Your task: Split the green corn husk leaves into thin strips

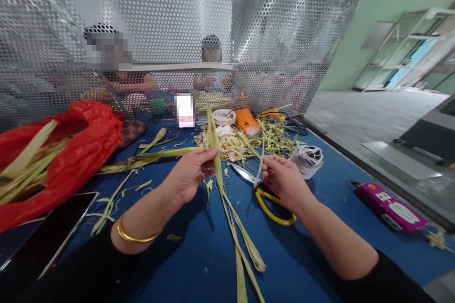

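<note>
Pinched between thumb and fingers of my left hand is a long pale-green corn husk. Its tip points up, and its split lower strands trail down over the blue table. My right hand, to the right of it, pinches a thin husk strip standing nearly upright. Below and beside that hand lie scissors with yellow-and-red handles, blades toward the upper left. Behind both hands spreads a heap of husk scraps. A longer dry husk piece lies to the left.
At left stand a red plastic bag of husks and a dark tablet-like device. To the right are a white vented object and a purple box. A tape roll and lit phone stand behind. People sit beyond perforated metal panels.
</note>
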Demonstrator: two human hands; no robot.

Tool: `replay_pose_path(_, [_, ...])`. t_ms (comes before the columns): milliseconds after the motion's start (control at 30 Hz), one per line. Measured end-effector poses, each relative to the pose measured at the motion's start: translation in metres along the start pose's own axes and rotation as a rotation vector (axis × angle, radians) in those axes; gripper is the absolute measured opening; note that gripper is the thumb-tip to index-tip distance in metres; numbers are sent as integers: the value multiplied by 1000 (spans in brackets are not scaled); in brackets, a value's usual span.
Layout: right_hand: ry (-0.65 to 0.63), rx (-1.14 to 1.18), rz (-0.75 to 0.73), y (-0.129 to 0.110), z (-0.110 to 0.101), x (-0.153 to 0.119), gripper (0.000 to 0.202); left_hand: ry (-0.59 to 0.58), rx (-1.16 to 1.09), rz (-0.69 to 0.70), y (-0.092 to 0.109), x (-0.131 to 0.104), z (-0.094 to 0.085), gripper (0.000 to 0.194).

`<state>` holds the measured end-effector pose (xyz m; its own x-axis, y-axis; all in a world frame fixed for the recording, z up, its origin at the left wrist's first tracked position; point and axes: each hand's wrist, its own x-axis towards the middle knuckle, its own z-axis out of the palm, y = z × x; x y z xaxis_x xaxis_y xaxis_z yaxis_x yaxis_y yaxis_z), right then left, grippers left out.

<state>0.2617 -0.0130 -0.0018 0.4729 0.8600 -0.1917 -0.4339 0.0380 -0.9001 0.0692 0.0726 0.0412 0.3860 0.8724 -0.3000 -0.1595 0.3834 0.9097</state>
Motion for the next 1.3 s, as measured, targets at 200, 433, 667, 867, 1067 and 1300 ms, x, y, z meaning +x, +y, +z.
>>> replay_pose_path(200, [17, -313, -237, 0, 5, -7, 35, -138, 40, -29, -21, -5, 8, 23])
replay_pose_path(433, [-468, -433, -95, 16, 23, -37, 20, -119, 3, -31, -25, -10, 13, 19])
replay_pose_path(667, [-470, -195, 69, 17, 17, -35, 22, -266, -45, 19, -30, -3, 9, 30])
replay_pose_path(867, [-549, -65, 152, 14, 16, -37, 19, -385, -124, 70, -33, 2, 5, 18])
replay_pose_path(1067, [-610, -64, 201, 20, 18, -37, 22, -384, -141, 49, -35, 3, 4, 25])
replay_pose_path(1300, [-229, -322, -272, 11, 18, -33, 22, -353, 172, 64, -41, -1, 8, 23])
